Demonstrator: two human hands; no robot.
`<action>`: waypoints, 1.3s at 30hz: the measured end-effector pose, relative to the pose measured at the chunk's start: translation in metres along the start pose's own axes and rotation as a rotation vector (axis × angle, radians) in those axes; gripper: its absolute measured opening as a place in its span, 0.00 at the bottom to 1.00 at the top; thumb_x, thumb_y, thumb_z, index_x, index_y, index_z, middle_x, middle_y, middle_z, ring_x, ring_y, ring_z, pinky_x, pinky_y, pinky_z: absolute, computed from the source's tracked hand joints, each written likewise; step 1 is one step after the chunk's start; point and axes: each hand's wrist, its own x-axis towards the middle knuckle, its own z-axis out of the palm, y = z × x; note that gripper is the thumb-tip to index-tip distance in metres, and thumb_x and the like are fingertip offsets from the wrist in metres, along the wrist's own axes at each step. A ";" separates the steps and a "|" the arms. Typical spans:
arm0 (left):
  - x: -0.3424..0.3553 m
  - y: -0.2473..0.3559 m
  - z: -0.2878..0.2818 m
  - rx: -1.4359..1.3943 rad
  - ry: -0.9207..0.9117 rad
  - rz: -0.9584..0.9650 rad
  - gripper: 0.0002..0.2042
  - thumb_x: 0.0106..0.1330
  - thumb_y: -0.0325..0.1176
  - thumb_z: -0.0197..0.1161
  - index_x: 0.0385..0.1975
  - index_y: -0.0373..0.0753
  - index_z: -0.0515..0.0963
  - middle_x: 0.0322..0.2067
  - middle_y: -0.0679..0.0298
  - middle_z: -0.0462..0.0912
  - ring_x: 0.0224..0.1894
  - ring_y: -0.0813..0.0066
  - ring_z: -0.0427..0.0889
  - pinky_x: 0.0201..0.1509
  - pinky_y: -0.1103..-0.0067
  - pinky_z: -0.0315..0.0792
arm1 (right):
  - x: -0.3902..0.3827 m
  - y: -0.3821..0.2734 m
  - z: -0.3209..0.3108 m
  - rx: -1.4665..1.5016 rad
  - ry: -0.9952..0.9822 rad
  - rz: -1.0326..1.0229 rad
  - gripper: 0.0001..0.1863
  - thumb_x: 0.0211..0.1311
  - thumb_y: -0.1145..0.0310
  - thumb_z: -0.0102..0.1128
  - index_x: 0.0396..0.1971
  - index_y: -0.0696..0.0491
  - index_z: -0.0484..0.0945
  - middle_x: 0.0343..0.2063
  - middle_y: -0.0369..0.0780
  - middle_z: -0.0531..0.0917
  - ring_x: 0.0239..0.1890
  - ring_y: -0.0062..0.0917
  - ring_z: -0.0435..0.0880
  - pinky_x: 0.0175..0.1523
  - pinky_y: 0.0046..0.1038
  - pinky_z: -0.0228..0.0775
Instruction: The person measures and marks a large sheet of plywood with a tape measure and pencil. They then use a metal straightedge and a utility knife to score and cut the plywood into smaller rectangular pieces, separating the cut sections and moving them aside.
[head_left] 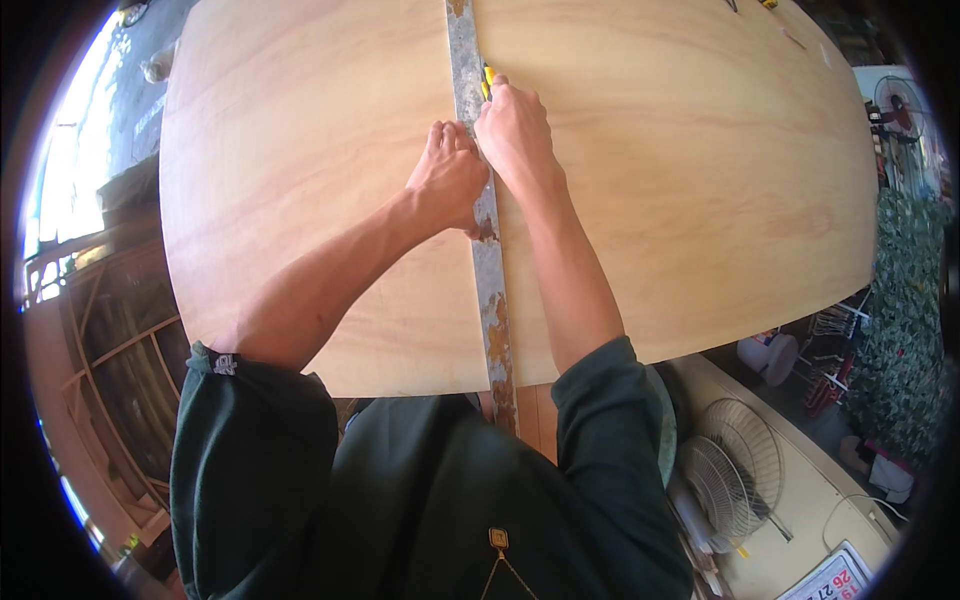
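Observation:
A long metal straightedge (495, 300), grey with rusty brown patches, lies across a large pale plywood sheet (330, 130) and runs from near my body to the far edge. My left hand (450, 178) presses down on it about midway, fingers bent and thumb toward me. Just beyond, along the straightedge's right side, my right hand (518, 130) is closed round a yellow and black utility knife (489, 76). Only the top of its handle shows; the blade is hidden by the hand. The straightedge's near end sticks out past the sheet's front edge.
At the lower right, a wire fan guard (735, 470) rests on a cream surface beside a calendar (830, 578). Leafy green material (900, 320) and a standing fan (898, 105) are farther right. Wooden framing (110, 370) stands at the left. Small items lie at the sheet's far right.

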 end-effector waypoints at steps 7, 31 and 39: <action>-0.005 -0.002 0.004 0.043 0.084 0.014 0.51 0.30 0.52 0.78 0.52 0.20 0.65 0.54 0.36 0.63 0.62 0.45 0.60 0.68 0.54 0.51 | -0.061 -0.001 -0.021 -0.019 -0.137 0.099 0.22 0.58 0.76 0.51 0.52 0.68 0.67 0.29 0.55 0.79 0.34 0.46 0.82 0.38 0.40 0.76; 0.004 -0.003 0.005 0.099 0.047 0.037 0.45 0.29 0.63 0.73 0.35 0.20 0.78 0.45 0.24 0.67 0.58 0.32 0.59 0.63 0.38 0.43 | -0.369 0.043 -0.040 0.038 -0.251 0.216 0.25 0.64 0.72 0.50 0.60 0.63 0.61 0.37 0.53 0.78 0.34 0.46 0.81 0.36 0.37 0.75; 0.002 0.017 -0.015 0.115 -0.144 -0.028 0.42 0.30 0.57 0.75 0.40 0.23 0.77 0.48 0.35 0.70 0.59 0.43 0.62 0.66 0.47 0.47 | -0.425 0.032 -0.055 -0.077 -0.365 0.349 0.25 0.61 0.72 0.53 0.58 0.62 0.64 0.35 0.54 0.79 0.33 0.47 0.81 0.37 0.41 0.75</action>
